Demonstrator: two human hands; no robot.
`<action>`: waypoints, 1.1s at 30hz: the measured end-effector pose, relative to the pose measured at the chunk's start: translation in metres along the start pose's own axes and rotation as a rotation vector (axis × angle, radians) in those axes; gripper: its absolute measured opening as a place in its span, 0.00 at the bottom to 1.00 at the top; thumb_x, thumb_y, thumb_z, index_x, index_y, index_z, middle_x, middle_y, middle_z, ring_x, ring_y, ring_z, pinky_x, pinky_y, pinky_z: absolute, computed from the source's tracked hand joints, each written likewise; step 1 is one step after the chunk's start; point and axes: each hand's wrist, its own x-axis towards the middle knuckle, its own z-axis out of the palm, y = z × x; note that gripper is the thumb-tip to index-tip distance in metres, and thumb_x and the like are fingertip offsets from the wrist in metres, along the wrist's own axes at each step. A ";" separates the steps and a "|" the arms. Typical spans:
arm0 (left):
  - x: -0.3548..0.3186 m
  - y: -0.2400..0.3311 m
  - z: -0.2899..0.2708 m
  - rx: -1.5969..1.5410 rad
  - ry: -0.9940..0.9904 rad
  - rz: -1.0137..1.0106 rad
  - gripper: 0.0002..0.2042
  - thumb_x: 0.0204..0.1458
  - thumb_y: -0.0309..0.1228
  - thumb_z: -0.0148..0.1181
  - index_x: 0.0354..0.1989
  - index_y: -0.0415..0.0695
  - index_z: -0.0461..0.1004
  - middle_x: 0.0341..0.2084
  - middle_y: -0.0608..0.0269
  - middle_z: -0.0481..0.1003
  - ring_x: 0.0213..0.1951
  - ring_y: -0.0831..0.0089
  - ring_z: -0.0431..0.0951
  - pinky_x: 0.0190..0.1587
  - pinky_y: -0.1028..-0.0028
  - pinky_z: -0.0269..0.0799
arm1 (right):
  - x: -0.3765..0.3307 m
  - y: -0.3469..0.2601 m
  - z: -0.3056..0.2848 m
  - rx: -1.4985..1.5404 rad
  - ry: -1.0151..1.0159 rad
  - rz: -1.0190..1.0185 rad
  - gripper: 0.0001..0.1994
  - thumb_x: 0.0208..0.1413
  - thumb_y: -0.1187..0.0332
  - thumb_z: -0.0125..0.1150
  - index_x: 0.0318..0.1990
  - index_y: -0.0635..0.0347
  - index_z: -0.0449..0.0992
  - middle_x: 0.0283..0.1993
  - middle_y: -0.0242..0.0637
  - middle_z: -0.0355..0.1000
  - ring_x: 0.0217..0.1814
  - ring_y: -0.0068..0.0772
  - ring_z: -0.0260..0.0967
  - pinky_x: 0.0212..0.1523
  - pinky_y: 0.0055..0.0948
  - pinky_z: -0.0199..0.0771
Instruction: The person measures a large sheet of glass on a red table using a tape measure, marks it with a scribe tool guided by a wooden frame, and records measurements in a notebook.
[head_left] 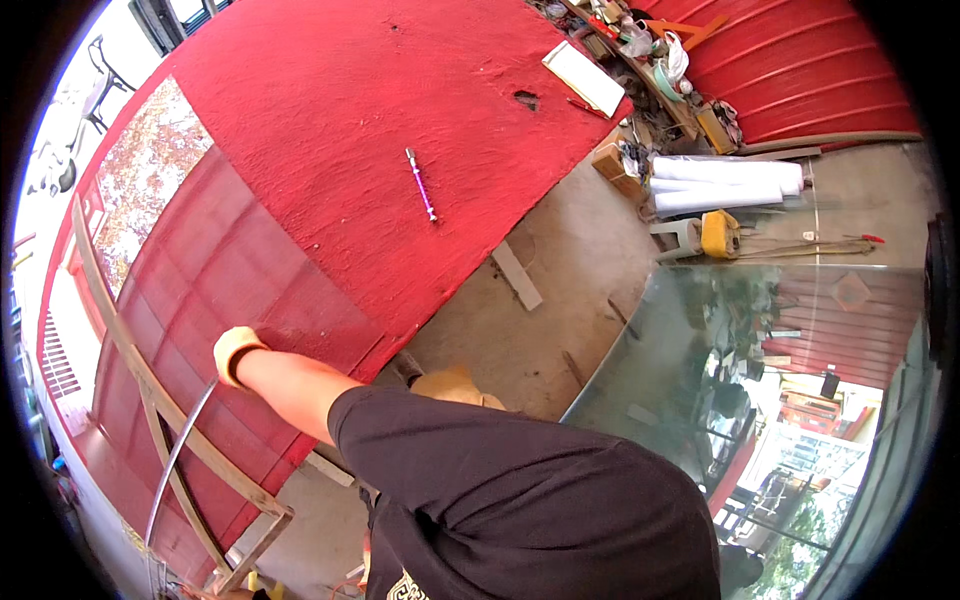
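Note:
My right hand (238,353), in a pale yellow glove, reaches across to the left over a glass pane (270,265) lying on the red-covered table. Its fingers are curled down, mostly hidden behind the glove's back. From it a thin silver strip, like a tape measure blade (186,437), curves toward the lower left. Beside the hand lies a long wooden frame of joined slats (180,422). A skin-coloured patch by the frame's lower end may be my left hand; no fingers show. Farther off on the red surface (330,90) rests a slim purple-handled tool with metallic ends (422,187).
A white pad (584,78) sits at the table's far right corner. Beyond are a cluttered shelf, white rolls (725,183) and a yellow tool (719,234). At right a large reflective glass sheet (660,350) stands close to my shoulder. Wood scraps (517,276) lie on the floor.

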 end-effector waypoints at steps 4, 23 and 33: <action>0.010 0.002 -0.001 -0.058 -0.008 0.054 0.38 0.69 0.50 0.62 0.81 0.46 0.57 0.55 0.57 0.78 0.54 0.66 0.78 0.57 0.61 0.78 | -0.004 -0.003 0.005 -0.020 0.042 0.005 0.15 0.49 0.62 0.79 0.47 0.46 0.93 0.53 0.38 0.88 0.57 0.38 0.87 0.54 0.39 0.87; -0.009 0.106 0.039 -0.074 0.031 0.116 0.35 0.69 0.34 0.59 0.83 0.43 0.53 0.42 0.60 0.82 0.37 0.73 0.78 0.39 0.73 0.76 | 0.037 -0.007 0.046 0.033 0.127 0.084 0.11 0.63 0.62 0.67 0.48 0.44 0.92 0.51 0.37 0.89 0.54 0.38 0.88 0.50 0.41 0.87; -0.035 0.058 0.006 0.272 0.324 0.314 0.37 0.68 0.31 0.58 0.82 0.39 0.48 0.34 0.62 0.77 0.35 0.72 0.74 0.45 0.65 0.76 | -0.041 0.002 -0.041 -0.059 -0.120 -0.029 0.22 0.68 0.50 0.57 0.57 0.49 0.89 0.61 0.45 0.84 0.64 0.48 0.83 0.61 0.50 0.83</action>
